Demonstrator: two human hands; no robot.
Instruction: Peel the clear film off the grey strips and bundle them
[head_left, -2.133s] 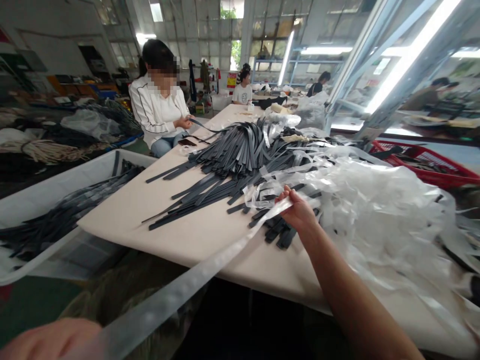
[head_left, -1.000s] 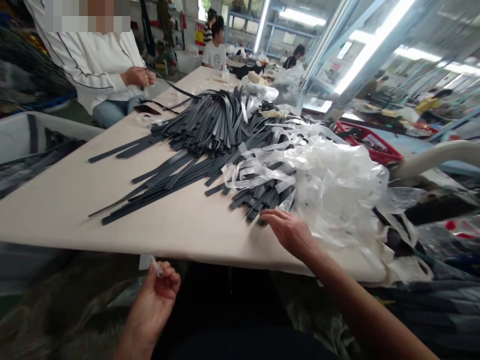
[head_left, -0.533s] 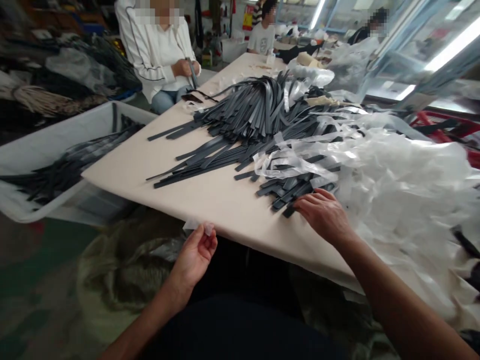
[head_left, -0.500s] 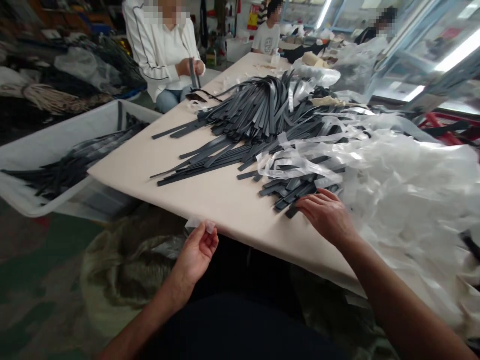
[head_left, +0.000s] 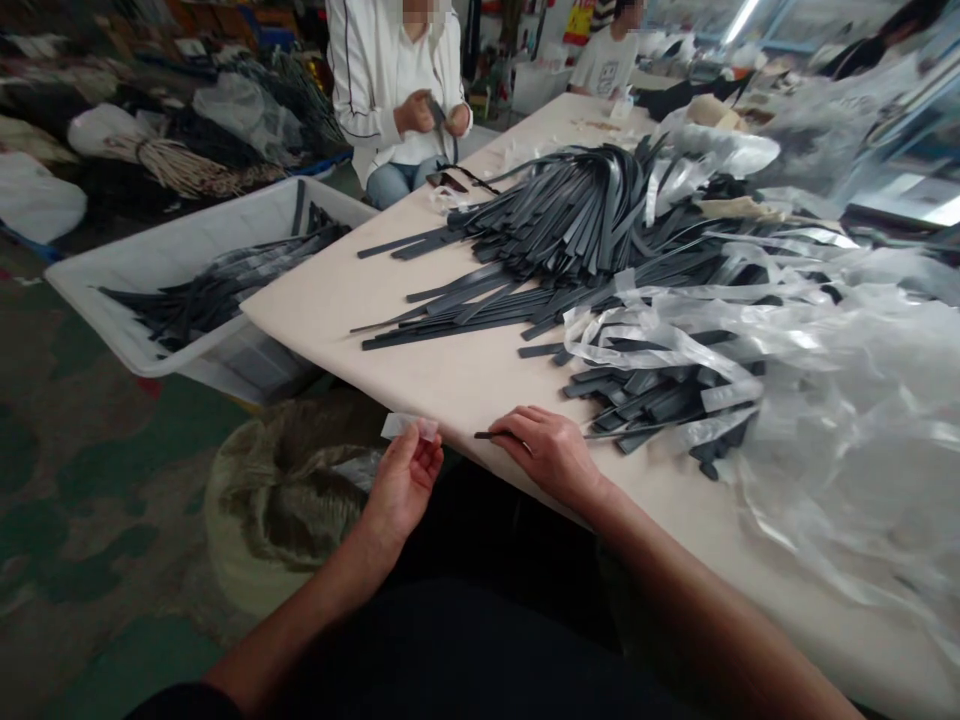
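My left hand (head_left: 409, 475), just off the table's near edge, pinches a small piece of clear plastic film (head_left: 400, 426) between thumb and fingers. Over the edge of the table (head_left: 315, 340), my right hand (head_left: 551, 450) is closed on a dark grey strip (head_left: 484, 435). The strip's short end pokes out toward my left hand, and its other part trails right toward the pile. Several dark grey strips (head_left: 555, 220) lie heaped across the table. Clear plastic ribbons (head_left: 645, 345) lie over the strips nearest my right hand.
A white bin (head_left: 97, 270) holding dark strips stands left of the table. Below the edge sits an open woven sack (head_left: 232, 500). Crumpled plastic sheeting (head_left: 847, 400) covers the table's right side. Across the table, a person in a white jacket (head_left: 360, 80) handles a strip; other people sit farther back.
My right hand has moved left from the strip pile to the table's near edge, bringing a strip's end with it. My left hand still pinches the film. The view has turned left.
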